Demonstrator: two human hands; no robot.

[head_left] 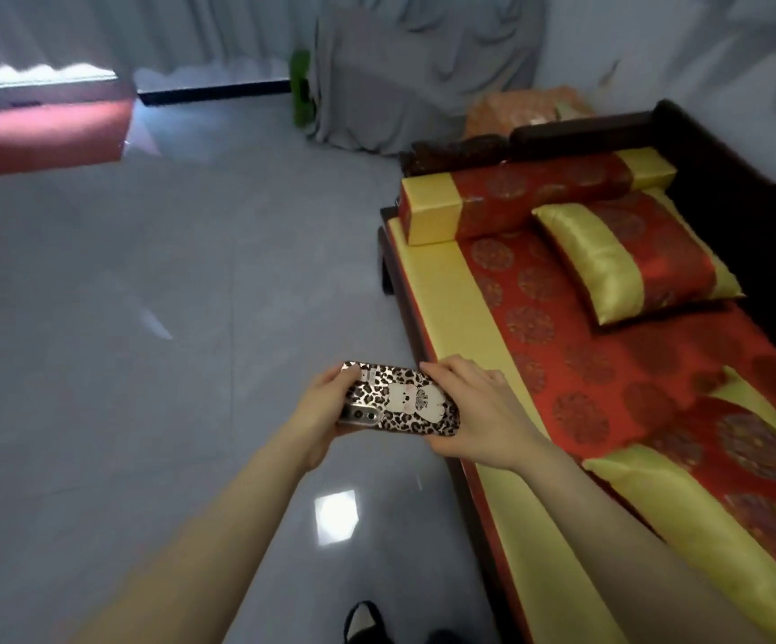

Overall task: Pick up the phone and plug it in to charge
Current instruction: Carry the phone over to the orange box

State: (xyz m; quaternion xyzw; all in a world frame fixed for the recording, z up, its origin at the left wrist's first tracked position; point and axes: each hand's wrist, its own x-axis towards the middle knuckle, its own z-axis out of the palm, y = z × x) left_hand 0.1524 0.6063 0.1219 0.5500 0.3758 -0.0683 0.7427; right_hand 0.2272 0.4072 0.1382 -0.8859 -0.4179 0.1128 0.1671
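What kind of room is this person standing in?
Probably a living room at home: a dark wooden sofa with red and gold cushions, a grey tiled floor and long curtains.

Floor (144, 318): grey, smooth and shiny, with a bright square of light on it near the bottom.
Sofa (720, 188): dark wood, on the right side, with a long red and yellow seat pad (539, 346).
Bolster (530, 197): long, red in the middle and yellow at the ends, lying across the far end of the sofa.
Pillow (632, 262): red and yellow, leaning just in front of the bolster.
Grey cloth (423, 76): draped over something tall behind the sofa.
Green thing (301, 86): beside the grey cloth, too blurry to tell.
Red mat (51, 137): on the floor, far left.
Curtains (167, 30): pale, hanging along the back.
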